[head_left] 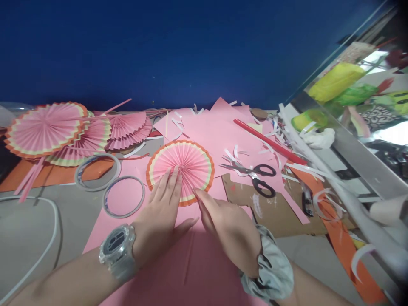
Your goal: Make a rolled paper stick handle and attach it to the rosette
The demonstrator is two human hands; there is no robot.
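A round pleated paper rosette (194, 163), pink with a cream band and an orange rim, lies in front of me on pink paper. My left hand (162, 204) rests on its lower left, long fingers stretched flat towards the centre and thumb held out to the side. At the rosette's lower right rim is my right hand (223, 221), its fingers drawn together on the edge; the palm and some fingertips are hidden. Black-handled scissors (255, 172) lie right of the rosette. Two tape rolls (123, 196) sit to its left.
Finished-looking pleated rosettes (46, 129) with pink paper strips pile up at left. Paper scraps, a red strip (267, 140), brown cardboard (242, 199) and a cutter (307, 202) lie at right. A white cable (52, 229) curves at lower left. A blue panel (191, 51) stands behind.
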